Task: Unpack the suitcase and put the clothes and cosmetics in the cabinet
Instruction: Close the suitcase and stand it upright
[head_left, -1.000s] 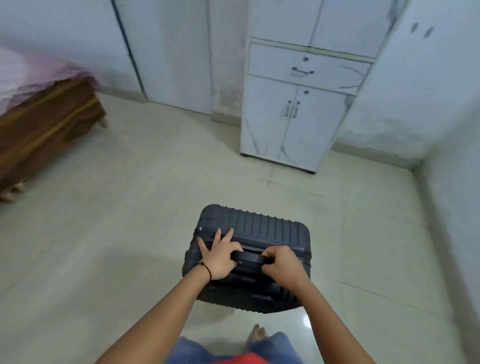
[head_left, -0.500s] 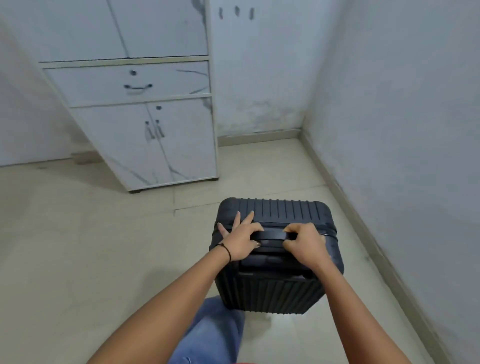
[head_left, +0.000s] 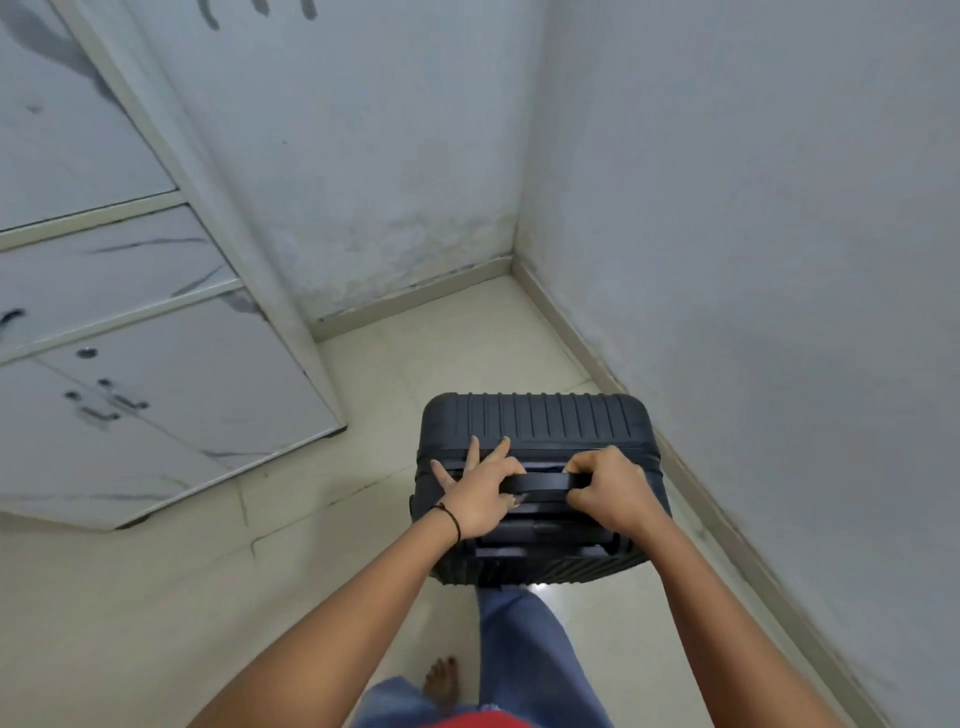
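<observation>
At the far left stands the white, marble-patterned wooden cabinet (head_left: 156, 374). Its drawer and lower double doors are closed, and the small dark metal door handles (head_left: 111, 408) are untouched. The cream tiled floor (head_left: 156, 597) runs from it toward the corner.

Next comes the left hand (head_left: 480, 499), with a dark band on its wrist. It grips the left end of the black carry handle (head_left: 543, 484) while two fingers (head_left: 472, 449) lie straight across the shell, probably to steady the load. The dark navy ribbed hard-shell suitcase (head_left: 535, 421) is upright and closed, handle uppermost. It is in front of the person's legs, right of the cabinet and close to the right-hand grey wall (head_left: 779, 260). It looks carried rather than resting, though its underside is hidden.

The right hand (head_left: 615, 493) is curled tightly round the handle's right end. Two hands suggest a heavy, full case that has yet to be laid down and opened.
</observation>
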